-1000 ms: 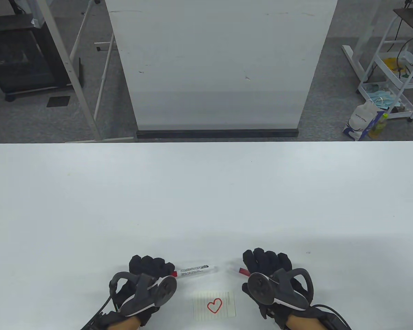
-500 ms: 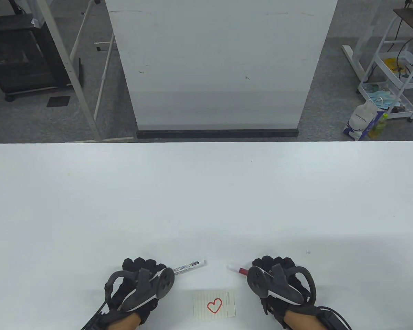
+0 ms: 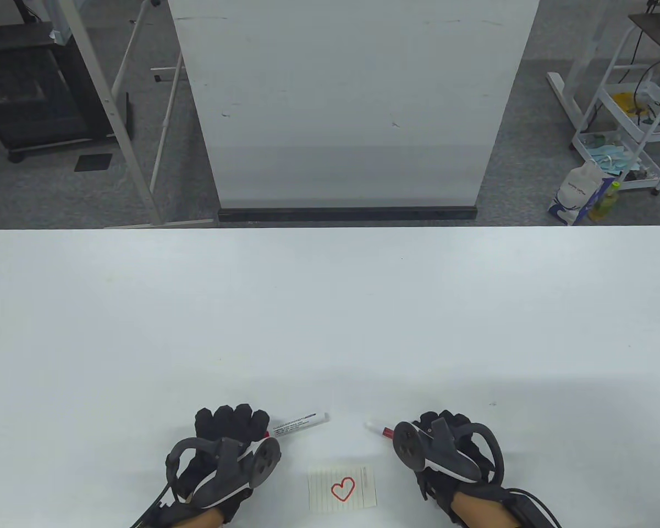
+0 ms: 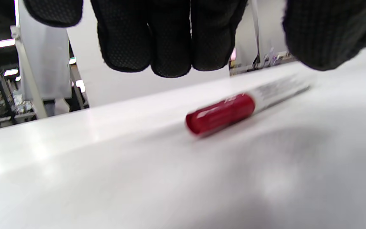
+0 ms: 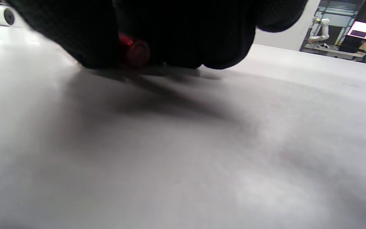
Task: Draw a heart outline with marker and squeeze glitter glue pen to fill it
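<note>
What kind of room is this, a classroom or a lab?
Probably a lab or workshop, not a home. A big white board panel stands behind the white table, metal racks and a white cart line the grey floor, and both hands wear black sensor gloves with trackers.

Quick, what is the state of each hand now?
Left hand: open, above the marker, not touching.
Right hand: fingers around the glitter glue pen on the table.

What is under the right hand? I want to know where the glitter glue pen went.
A red pen lies on the table beneath the right hand; its pale tip pokes out leftward. The rest is covered.
</note>
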The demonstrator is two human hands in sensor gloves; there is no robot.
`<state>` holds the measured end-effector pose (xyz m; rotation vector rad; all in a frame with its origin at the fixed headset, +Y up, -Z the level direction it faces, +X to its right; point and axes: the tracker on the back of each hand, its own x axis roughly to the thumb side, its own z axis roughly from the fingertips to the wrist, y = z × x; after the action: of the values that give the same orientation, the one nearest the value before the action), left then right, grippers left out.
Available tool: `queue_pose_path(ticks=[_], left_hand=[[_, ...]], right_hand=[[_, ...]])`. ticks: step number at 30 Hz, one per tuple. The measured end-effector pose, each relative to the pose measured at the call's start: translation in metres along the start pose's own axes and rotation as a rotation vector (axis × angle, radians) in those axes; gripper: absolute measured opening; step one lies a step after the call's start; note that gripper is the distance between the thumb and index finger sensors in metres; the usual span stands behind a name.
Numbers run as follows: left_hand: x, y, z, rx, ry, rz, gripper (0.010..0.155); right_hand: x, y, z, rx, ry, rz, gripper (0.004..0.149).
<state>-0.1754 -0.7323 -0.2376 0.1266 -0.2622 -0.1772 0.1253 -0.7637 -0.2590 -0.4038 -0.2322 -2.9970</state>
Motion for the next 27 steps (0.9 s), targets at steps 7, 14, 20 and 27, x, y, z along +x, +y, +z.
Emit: queue_pose_path(ticks=[7,14,20,27], left_hand=[[0.024,0.015,0.014,0.198,-0.161,0.046,0.067],[0.058,0.026,0.030,0.267,-0.304,0.131,0.065],[0.076,0.031,0.041,0.318,-0.363,0.121,0.054],[0.072,0.033,0.041,0.297,-0.362,0.196,0.044]], right_hand=[[0.002,-0.007,0.008,-0.073,-0.110,-0.112,0.046],[0.025,-0.027,0.033,-0.188,-0.314,-0.239,0.046],[0.039,-0.033,0.048,-0.224,-0.435,-0.351,0.046],[0.041,-0.032,0.048,-0.226,-0.451,-0.337,0.045]])
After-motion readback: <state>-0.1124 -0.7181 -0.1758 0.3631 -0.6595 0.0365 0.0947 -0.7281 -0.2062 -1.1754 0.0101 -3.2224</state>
